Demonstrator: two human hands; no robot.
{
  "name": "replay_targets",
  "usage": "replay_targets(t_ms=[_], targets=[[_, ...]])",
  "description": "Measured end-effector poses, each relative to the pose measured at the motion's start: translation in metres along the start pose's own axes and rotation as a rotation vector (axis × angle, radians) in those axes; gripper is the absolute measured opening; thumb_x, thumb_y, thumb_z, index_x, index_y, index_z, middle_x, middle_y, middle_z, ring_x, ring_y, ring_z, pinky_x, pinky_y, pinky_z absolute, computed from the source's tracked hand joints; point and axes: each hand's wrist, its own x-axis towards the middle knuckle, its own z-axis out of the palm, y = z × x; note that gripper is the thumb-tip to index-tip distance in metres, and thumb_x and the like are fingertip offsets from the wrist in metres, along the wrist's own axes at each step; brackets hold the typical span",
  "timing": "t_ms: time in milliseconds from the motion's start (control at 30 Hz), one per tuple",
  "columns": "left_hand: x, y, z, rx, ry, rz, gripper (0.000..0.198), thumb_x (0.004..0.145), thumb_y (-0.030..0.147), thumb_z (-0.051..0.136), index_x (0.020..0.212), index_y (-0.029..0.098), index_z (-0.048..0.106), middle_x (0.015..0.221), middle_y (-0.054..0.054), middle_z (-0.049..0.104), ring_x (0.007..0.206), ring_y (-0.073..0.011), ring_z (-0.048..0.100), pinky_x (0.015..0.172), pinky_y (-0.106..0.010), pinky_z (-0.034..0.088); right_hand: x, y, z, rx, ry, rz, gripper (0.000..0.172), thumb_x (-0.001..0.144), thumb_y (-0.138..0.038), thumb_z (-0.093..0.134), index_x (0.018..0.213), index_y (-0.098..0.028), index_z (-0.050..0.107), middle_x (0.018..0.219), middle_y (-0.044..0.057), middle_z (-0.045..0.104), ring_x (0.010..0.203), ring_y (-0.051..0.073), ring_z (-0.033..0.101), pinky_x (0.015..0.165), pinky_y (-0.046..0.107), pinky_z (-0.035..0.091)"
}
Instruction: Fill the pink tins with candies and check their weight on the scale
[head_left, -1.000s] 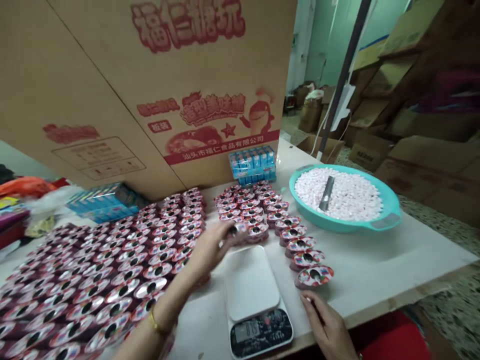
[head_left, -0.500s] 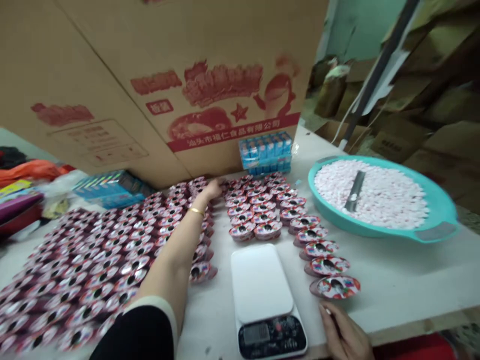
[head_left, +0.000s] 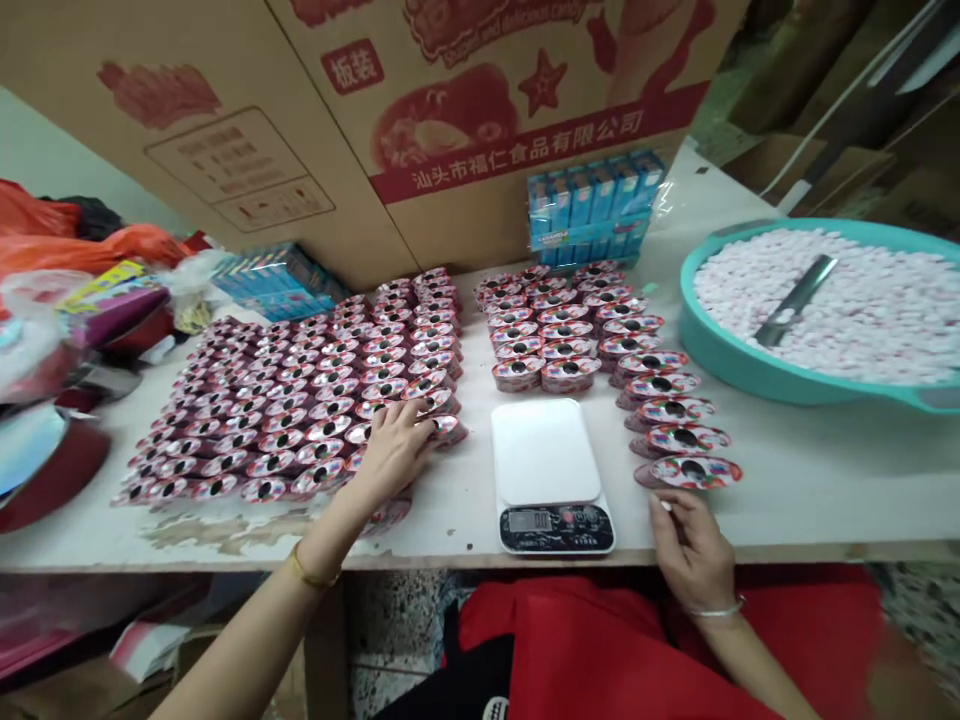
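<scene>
My left hand [head_left: 397,445] rests palm down with its fingers spread on the near right corner of a big block of small red-and-white oval-topped packets [head_left: 285,438]. My right hand [head_left: 688,535] is curled at the table's front edge, just below the nearest packet [head_left: 694,472] of the right-hand column; a small white piece shows between its thumb and fingers. Between the hands lies a white scale [head_left: 546,455] with a black display panel and a bare plate. Behind the scale stand more packets [head_left: 517,372] in short rows.
A turquoise basin [head_left: 720,368] of pale candies, with a metal scoop [head_left: 795,300] in it, sits at right. Blue boxes [head_left: 592,205] stand against large cartons [head_left: 465,225] at the back. A red bowl [head_left: 75,465] and plastic bags [head_left: 97,245] are at left.
My left hand has come back from the far end of the packets to their near edge. The view has tilted down. My right hand stays by the nearest right-hand packet.
</scene>
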Motion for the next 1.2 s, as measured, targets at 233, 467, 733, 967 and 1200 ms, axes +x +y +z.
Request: replay_targets(t_ms=[233, 467, 733, 967, 1200], targets=[[0.017, 0.051, -0.016, -0.234, 0.175, 0.084, 0.014, 0.092, 0.03, 0.05, 0.092, 0.021, 0.06, 0.116, -0.008, 0.06, 0.105, -0.0218, 0.055, 0.085, -0.038, 0.037, 0.0, -0.001, 0.0, 0.068, -0.013, 0.06, 0.019, 0.091, -0.038, 0.052, 0.092, -0.018, 0.055, 0.069, 0.002, 0.063, 0.054, 0.012, 0.059, 0.055, 0.022, 0.049], [0.056, 0.112, -0.009, -0.455, 0.058, 0.22, 0.018, 0.09, 0.034, 0.055, 0.102, 0.02, 0.054, 0.098, -0.005, 0.066, 0.091, -0.0199, 0.059, 0.083, -0.036, 0.038, 0.004, -0.002, -0.002, 0.109, -0.043, 0.057, 0.022, 0.091, -0.039, 0.052, 0.088, -0.018, 0.057, 0.066, 0.001, 0.06, 0.054, 0.011, 0.055, 0.055, 0.022, 0.046], [0.006, 0.097, 0.01, -0.658, 0.367, -0.035, 0.024, 0.09, 0.037, 0.053, 0.108, 0.02, 0.054, 0.103, -0.007, 0.064, 0.097, -0.0189, 0.06, 0.085, -0.033, 0.046, 0.003, -0.004, -0.005, 0.11, -0.047, 0.091, 0.025, 0.09, -0.041, 0.053, 0.087, -0.017, 0.059, 0.067, 0.001, 0.059, 0.054, 0.011, 0.053, 0.055, 0.022, 0.045], [-0.07, 0.092, 0.074, -0.686, 0.3, -0.301, 0.017, 0.09, 0.03, 0.05, 0.101, 0.019, 0.056, 0.096, -0.007, 0.062, 0.09, -0.0182, 0.06, 0.08, -0.032, 0.048, 0.001, -0.005, -0.006, 0.126, -0.063, 0.086, 0.026, 0.09, -0.042, 0.053, 0.085, -0.017, 0.059, 0.067, 0.001, 0.058, 0.055, 0.011, 0.052, 0.056, 0.023, 0.045], [-0.079, 0.096, 0.089, -0.506, 0.286, -0.288, 0.019, 0.09, 0.031, 0.05, 0.104, 0.019, 0.057, 0.103, -0.009, 0.064, 0.098, -0.023, 0.058, 0.085, -0.038, 0.044, 0.027, -0.059, -0.008, 0.185, -0.004, -0.119, 0.014, 0.09, -0.031, 0.057, 0.084, -0.019, 0.06, 0.076, 0.003, 0.06, 0.067, 0.014, 0.054, 0.063, 0.028, 0.047]])
